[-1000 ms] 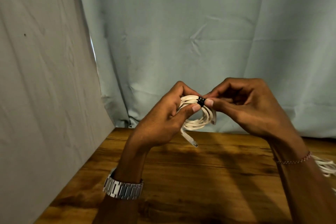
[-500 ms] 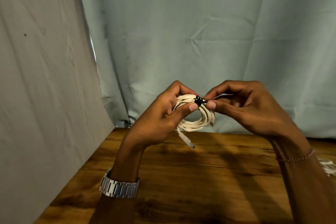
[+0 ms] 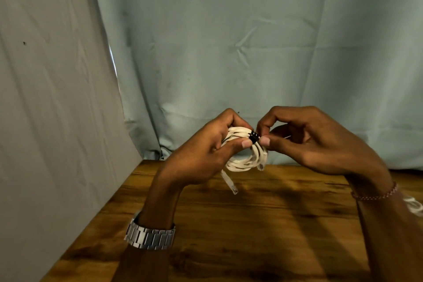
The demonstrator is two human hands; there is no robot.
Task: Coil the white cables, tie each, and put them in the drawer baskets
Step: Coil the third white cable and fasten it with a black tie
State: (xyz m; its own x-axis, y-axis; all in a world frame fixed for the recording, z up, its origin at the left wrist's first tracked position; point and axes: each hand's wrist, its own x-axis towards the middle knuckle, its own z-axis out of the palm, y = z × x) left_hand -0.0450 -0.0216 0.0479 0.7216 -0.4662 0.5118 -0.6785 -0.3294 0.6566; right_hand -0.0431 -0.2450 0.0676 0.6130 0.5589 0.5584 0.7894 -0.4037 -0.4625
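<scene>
Coiled cable (image 3: 246,158), black tie (image 3: 254,137), prob. fastened

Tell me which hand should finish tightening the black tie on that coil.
Right. The right hand already pinches at the black tie, so it can likely cinch it. The left hand grips the coiled white cable in the air above the table, steadying it.

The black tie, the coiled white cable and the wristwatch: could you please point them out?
black tie (image 3: 254,137), head view, its middle.
coiled white cable (image 3: 242,163), head view, lower loop.
wristwatch (image 3: 150,238), head view, metal band.
</scene>
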